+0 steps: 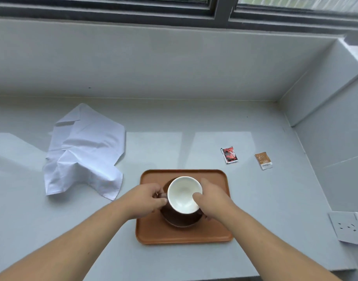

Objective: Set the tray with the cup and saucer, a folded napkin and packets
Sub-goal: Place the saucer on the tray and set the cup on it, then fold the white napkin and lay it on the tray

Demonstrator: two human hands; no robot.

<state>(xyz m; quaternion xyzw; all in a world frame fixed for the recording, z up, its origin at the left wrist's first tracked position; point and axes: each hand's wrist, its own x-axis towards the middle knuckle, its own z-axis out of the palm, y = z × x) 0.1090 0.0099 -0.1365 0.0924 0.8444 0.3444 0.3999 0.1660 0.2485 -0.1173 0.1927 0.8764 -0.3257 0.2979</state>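
Note:
An orange-brown tray (214,234) lies on the grey counter in front of me. On it sits a dark brown saucer (180,221) bearing a cup (184,194), brown outside and white inside. My left hand (146,199) pinches the cup's handle on its left side. My right hand (211,199) grips the cup's right side, thumb over the rim. A white napkin (82,153) lies crumpled and unfolded to the left of the tray. A red packet (228,155) and a tan packet (263,160) lie flat on the counter, beyond the tray to the right.
A grey wall runs along the back under a window frame (220,11). A side wall closes the right, with a white socket plate (347,227) low on it. The counter's front edge passes near my forearms.

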